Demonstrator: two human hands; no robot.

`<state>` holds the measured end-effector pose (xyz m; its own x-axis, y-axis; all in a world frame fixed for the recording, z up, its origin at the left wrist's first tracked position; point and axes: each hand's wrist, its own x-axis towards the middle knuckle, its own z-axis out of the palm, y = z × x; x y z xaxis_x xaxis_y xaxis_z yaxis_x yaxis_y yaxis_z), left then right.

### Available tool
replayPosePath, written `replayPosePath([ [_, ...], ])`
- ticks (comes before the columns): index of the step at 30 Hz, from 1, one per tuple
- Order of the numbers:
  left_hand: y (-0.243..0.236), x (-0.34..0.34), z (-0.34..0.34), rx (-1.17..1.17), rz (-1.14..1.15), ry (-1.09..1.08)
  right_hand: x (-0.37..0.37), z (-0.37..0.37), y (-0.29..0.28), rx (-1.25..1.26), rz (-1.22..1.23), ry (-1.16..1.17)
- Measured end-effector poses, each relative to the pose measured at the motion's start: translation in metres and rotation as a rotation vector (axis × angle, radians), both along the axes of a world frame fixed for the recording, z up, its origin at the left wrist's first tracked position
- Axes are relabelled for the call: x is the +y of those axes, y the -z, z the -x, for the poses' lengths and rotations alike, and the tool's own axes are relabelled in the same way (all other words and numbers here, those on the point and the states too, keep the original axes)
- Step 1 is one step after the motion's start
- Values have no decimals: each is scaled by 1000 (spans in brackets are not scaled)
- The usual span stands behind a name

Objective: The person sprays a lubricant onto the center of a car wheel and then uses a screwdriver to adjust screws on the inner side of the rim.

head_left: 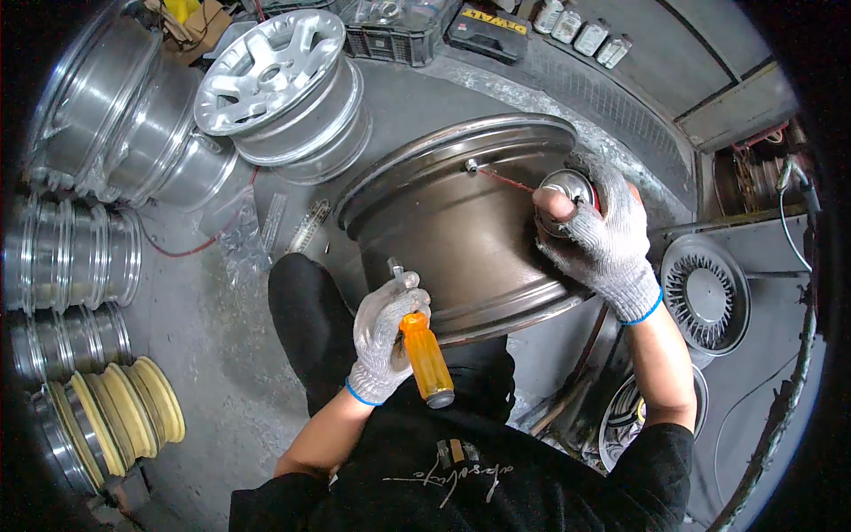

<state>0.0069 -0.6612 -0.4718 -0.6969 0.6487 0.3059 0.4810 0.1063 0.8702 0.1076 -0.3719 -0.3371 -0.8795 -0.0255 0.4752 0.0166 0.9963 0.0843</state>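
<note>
A dark bronze-grey wheel rim (443, 235) lies on its side in front of my knees, its wide barrel facing up. My right hand (607, 235), in a grey knit glove, is closed round a spray can (567, 189) over the rim's right side, thumb near its top. From the can a thin red straw (507, 179) reaches to a small metal valve stem (472, 166) in the barrel. My left hand (386, 328), gloved too, grips a screwdriver with an orange handle (426, 362). A short grey metal end shows past its fingertips, beside the rim's near left edge.
Silver wheel rims (270, 75) stand stacked at the far left, with more rims (71, 253) and a yellow rim (133, 412) along the left. Plastic bags (244, 235) lie on the floor. A black crate (390, 40), tool case (487, 34) and bottles (589, 37) line the back; a mesh-faced wheel (706, 297) sits right.
</note>
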Motion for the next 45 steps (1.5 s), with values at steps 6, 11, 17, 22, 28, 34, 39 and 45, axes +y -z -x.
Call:
replayPosePath([
  [6, 0, 1, -1, -91, -16, -7, 4, 3, 3, 10, -15, -15],
  [11, 2, 0, 1, 72, 44, -19, 1, 6, -1, -3, 18, -10],
  [17, -2, 3, -2, -106, -23, -15, 5, 2, 4, 21, 6, -16],
  [22, 0, 0, 1, -3, 31, -8, 7, -1, 4, 21, 6, -12],
  [28, -2, 1, -1, -1, 21, -14, 5, -2, 3, 9, 6, -6],
  [34, 2, 1, -3, -224, -16, 0, 6, -2, 3, 19, -6, -1],
  [39, 3, -1, 0, 6, 31, -5, 5, -1, 3, 60, 28, -3],
  [45, 0, 0, 2, 20, 24, -7, 6, -2, 1, 56, 33, -1],
])
